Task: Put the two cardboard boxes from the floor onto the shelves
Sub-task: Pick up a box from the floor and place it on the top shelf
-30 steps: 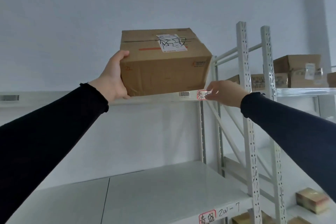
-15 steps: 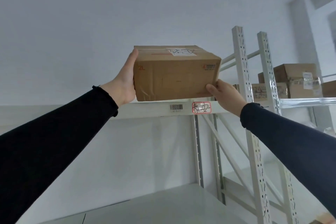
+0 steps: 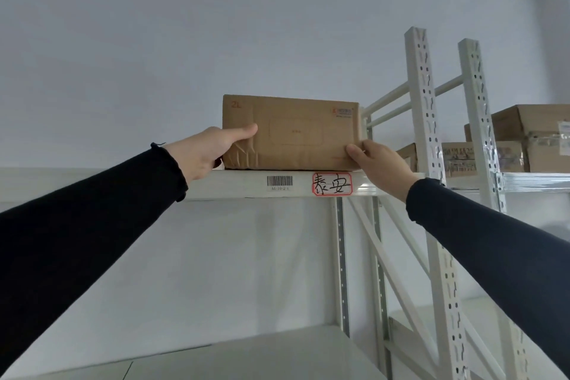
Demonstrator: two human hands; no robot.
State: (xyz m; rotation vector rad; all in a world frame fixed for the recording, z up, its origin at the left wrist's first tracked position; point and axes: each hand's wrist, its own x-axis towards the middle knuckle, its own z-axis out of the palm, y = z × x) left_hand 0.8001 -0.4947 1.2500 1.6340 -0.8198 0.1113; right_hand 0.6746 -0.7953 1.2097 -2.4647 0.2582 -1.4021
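A brown cardboard box [image 3: 293, 131] rests flat on the white upper shelf [image 3: 234, 183], its front face toward me and its lower left corner creased. My left hand [image 3: 206, 154] presses on the box's lower left corner, thumb laid across the front. At the lower right corner my right hand [image 3: 381, 165] grips the box, thumb on the front face. Both arms wear dark sleeves and reach upward. No second floor box is in view.
The shelf edge carries a barcode sticker [image 3: 279, 183] and a red-bordered handwritten label [image 3: 331, 183]. White perforated uprights [image 3: 424, 120] stand right of the box. Other cardboard boxes [image 3: 524, 142] fill the neighbouring rack's shelf. A lower white shelf [image 3: 246, 358] lies below.
The box went from tilted and raised above the shelf edge to sitting flat on the shelf, pushed farther back. Both hands shifted to its lower front corners.
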